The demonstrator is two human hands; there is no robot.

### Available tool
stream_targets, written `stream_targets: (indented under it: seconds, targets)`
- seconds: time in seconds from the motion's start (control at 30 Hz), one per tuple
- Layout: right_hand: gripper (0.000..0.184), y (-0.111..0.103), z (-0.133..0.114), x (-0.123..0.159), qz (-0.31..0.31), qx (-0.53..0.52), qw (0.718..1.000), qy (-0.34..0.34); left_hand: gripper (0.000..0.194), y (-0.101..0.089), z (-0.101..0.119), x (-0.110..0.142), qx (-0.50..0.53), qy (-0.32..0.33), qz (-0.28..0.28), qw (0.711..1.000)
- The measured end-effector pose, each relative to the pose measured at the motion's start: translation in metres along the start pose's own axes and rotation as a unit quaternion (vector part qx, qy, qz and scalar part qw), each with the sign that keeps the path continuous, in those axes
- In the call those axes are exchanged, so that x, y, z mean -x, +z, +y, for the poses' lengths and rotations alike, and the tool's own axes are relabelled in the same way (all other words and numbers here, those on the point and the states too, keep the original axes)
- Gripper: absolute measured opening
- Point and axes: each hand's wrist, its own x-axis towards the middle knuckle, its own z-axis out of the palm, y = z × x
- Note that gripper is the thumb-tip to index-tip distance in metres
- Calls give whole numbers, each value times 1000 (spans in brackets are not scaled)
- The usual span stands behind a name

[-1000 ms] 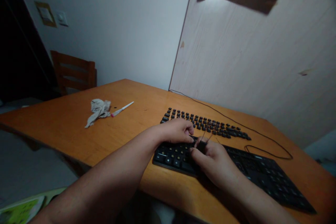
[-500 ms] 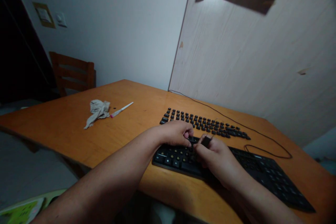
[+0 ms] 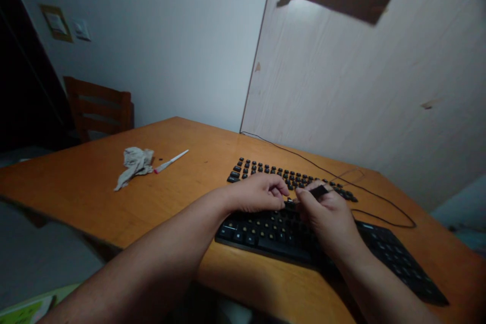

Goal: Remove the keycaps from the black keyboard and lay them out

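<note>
Gripping one tool (image 3: 318, 192), right hand (image 3: 331, 218) overhangs one keyboard (image 3: 279, 247); left hand (image 3: 261, 192) curls, hold unclear.

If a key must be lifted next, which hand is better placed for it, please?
Probably the right hand: it grips a small black tool just above the keyboard. The left hand is at the keyboard's rear edge; whether it holds anything is hard to see.

Wooden chair (image 3: 96, 90): left of the frame
Crumpled grey cloth (image 3: 138, 159): left of centre
Slim white implement (image 3: 171, 161): just right of the cloth, reddish end toward it
Fruit picture (image 3: 341, 0): top edge, right of centre
Wall switch (image 3: 81, 29): upper left
</note>
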Motion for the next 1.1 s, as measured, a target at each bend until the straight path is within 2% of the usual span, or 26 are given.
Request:
stream_targets:
  seconds: [0.17,0.33,0.43,0.5,0.63,0.7,0.83,0.93,1.1]
  targets:
    - [27,6,-4,3,2,-4,1000,-23,25,3,4,0,86,-11,1,996]
    - [26,10,-2,3,-8,9,998,-69,21,3,-1,-2,104,-6,19,994]
    - [24,7,-4,4,7,31,995,-99,24,3,-2,-3,114,-6,23,993]
    - [21,5,-4,5,16,22,995,-96,27,3,-1,-3,114,-8,28,993]
    - [30,3,5,2,1,12,994,-107,27,2,-1,-3,126,-18,47,991]
    - [27,2,11,-2,-8,69,985,-156,25,2,-3,-4,140,-22,58,988]
    - [20,-1,13,-6,-32,224,943,-243,23,0,-6,-5,161,-28,79,983]
    - [21,-2,8,-4,-50,298,920,-249,22,-1,-6,-5,163,-30,90,982]
    - [15,0,1,1,-46,351,900,-254,21,0,-6,-6,189,-29,84,978]
